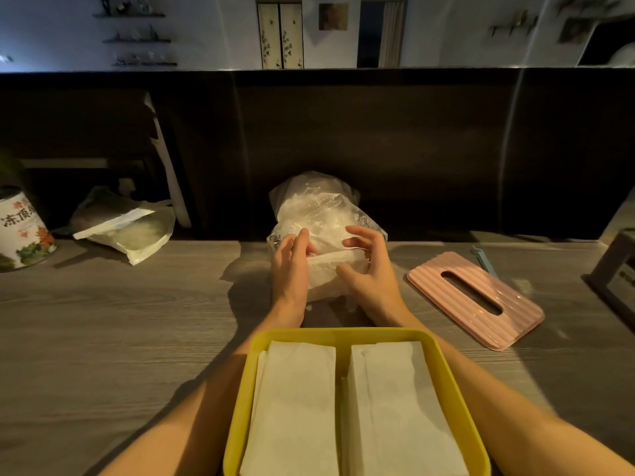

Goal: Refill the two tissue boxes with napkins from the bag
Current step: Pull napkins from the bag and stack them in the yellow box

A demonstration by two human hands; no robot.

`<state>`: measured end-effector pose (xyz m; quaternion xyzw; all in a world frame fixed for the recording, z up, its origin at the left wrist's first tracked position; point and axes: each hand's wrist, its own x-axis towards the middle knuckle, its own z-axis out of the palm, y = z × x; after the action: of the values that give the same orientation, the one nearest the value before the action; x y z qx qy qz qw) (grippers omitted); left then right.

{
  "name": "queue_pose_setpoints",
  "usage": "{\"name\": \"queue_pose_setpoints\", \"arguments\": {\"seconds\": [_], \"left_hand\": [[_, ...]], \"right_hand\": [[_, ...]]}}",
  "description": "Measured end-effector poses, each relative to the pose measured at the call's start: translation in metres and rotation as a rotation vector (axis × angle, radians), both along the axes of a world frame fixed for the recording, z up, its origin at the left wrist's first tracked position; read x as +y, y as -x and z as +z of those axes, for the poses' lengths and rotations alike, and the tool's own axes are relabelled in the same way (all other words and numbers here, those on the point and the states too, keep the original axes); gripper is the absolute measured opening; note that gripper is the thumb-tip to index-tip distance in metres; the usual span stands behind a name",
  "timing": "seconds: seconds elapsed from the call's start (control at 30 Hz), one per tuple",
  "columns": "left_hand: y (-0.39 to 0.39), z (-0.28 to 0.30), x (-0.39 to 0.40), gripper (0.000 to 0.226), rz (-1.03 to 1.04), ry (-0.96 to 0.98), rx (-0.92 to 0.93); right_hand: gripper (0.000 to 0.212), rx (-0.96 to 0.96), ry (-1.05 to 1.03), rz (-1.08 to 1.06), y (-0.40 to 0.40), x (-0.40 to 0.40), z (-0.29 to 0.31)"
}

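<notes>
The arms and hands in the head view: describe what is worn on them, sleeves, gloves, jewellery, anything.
Both forearms are bare from the bottom edge of the frame up to the wrists; no sleeve shows. The left hand and the right hand are ungloved. No watch, bracelet or ring can be seen on either wrist or on the visible fingers, though the light is dim.

i see my left hand point(290, 266) and right hand point(369, 269) bare, no rings or watch showing, both forearms uncovered with no sleeve in view.
</notes>
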<state>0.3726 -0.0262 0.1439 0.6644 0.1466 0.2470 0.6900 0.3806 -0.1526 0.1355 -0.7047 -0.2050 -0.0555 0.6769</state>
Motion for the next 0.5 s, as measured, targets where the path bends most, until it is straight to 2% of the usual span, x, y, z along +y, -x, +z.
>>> {"name": "queue_pose_setpoints", "arguments": {"seconds": [0.37,0.5], "left_hand": [[-0.002,-0.002,0.004,0.037,0.003,-0.015,-0.016],[0.002,0.004,0.011,0.035,-0.082,-0.039,0.013]], "right_hand": [[0.061,-0.076,0.064,0.054,-0.001,-0.004,-0.002],[0.057,-0.162,0.238,0.081,-0.006,-0.014,0.003]]}}
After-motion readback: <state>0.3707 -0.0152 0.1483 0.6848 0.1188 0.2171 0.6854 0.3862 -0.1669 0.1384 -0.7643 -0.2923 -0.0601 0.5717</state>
